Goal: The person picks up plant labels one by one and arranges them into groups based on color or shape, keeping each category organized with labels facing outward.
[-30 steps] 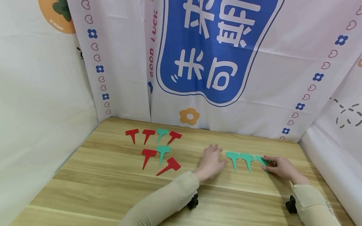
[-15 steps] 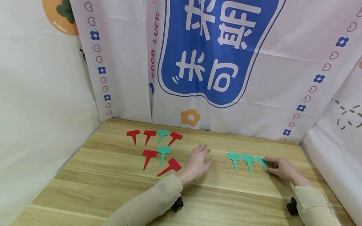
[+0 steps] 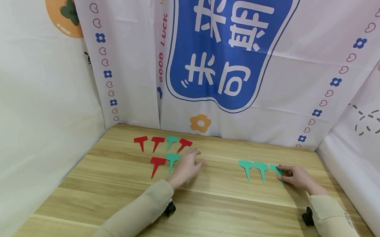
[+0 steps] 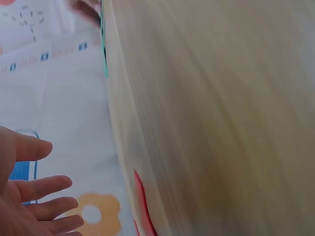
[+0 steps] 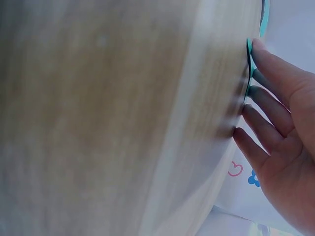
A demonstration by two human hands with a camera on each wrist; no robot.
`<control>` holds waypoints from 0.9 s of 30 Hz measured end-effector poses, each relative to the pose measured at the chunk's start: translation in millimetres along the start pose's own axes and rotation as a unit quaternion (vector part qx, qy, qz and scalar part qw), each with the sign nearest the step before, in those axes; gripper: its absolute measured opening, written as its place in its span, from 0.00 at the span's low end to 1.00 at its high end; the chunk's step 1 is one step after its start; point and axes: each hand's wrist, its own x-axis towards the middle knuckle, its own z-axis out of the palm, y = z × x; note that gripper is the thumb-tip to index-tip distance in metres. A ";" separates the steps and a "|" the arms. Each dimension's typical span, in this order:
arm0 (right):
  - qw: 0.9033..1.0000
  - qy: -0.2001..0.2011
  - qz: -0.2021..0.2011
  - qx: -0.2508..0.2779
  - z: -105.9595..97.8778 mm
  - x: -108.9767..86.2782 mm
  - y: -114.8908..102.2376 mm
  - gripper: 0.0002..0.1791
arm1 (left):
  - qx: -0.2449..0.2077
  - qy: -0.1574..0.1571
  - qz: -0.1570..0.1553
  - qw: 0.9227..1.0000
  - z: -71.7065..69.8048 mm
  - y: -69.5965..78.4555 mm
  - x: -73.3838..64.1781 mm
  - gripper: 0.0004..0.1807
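Observation:
My left hand (image 3: 185,167) hovers beside the left cluster of T-shaped plant labels, fingers spread and holding nothing. It hides one red label in the head view; in the left wrist view a red label (image 4: 143,206) shows edge-on below the fingertips. Around it lie a red label (image 3: 157,162) and a green label (image 3: 172,158). On the right, my right hand (image 3: 299,178) rests fingertips and thumb on a flat green label (image 3: 274,168), covering part of it. Two more green labels, one (image 3: 246,165) left of the other (image 3: 261,167), complete that row.
A back row holds a red label (image 3: 141,141), another red label (image 3: 158,142), a green label (image 3: 171,140) and a tilted red label (image 3: 185,143). All lie on a wooden table (image 3: 224,212). A printed cloth (image 3: 134,77) hangs behind its far edge.
My left hand has moved left, from beside the green row over to the red and green cluster, and now covers the slanted red label. The right hand stays on its green label.

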 end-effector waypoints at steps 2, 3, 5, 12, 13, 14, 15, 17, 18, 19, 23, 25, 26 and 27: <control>1.000 0.000 0.001 0.000 0.1 -0.1 -0.2 0.31 | -0.002 0.010 -0.007 1.000 -4.2 -8.0 1.6 0.21; 1.000 0.000 0.001 0.000 0.2 -0.2 -0.2 0.31 | -0.005 0.015 -0.012 1.000 -6.5 -11.6 2.4 0.21; 1.000 0.000 0.001 -0.001 0.3 -0.3 -0.3 0.31 | -0.008 0.027 -0.015 0.999 -11.3 -18.6 3.8 0.21; 1.000 -0.003 0.002 0.002 0.0 0.2 0.0 0.31 | 0.006 0.028 -0.063 0.998 -27.2 -41.9 11.1 0.22; 1.000 -0.002 0.002 0.001 -0.1 0.2 -0.1 0.31 | 0.010 0.027 -0.069 0.997 -28.6 -45.6 12.7 0.22; 1.000 -0.002 0.001 0.001 -0.3 0.3 -0.1 0.31 | 0.016 0.026 -0.075 0.997 -29.6 -49.7 14.7 0.22; 1.000 -0.002 0.000 0.001 -0.5 0.4 -0.1 0.31 | 0.017 0.024 -0.080 0.996 -30.7 -53.4 16.5 0.22; 1.000 -0.002 -0.001 0.002 -0.9 0.5 -0.3 0.31 | 0.021 0.024 -0.089 0.996 -33.2 -59.2 19.7 0.22; 1.000 -0.002 -0.001 0.002 -1.1 0.6 -0.4 0.30 | 0.020 0.023 -0.095 0.995 -34.7 -61.3 20.9 0.22; 1.000 -0.003 -0.001 0.003 -1.3 0.5 -0.6 0.30 | 0.020 0.023 -0.097 0.995 -35.8 -63.7 22.4 0.22; 1.000 -0.006 0.002 0.005 -1.8 0.5 -1.4 0.30 | 0.033 0.023 -0.112 0.993 -39.8 -70.7 28.0 0.22; 1.000 -0.004 0.001 0.004 -1.6 0.2 -1.4 0.30 | 0.042 0.026 -0.122 0.991 -40.6 -73.8 30.9 0.22; 1.000 -0.003 0.000 0.003 -1.4 0.2 -1.3 0.30 | 0.044 0.027 -0.129 0.990 -41.1 -74.9 32.1 0.22; 1.000 -0.002 -0.001 0.002 -1.0 0.1 -1.1 0.30 | 0.047 0.030 -0.134 0.989 -41.8 -76.0 33.2 0.22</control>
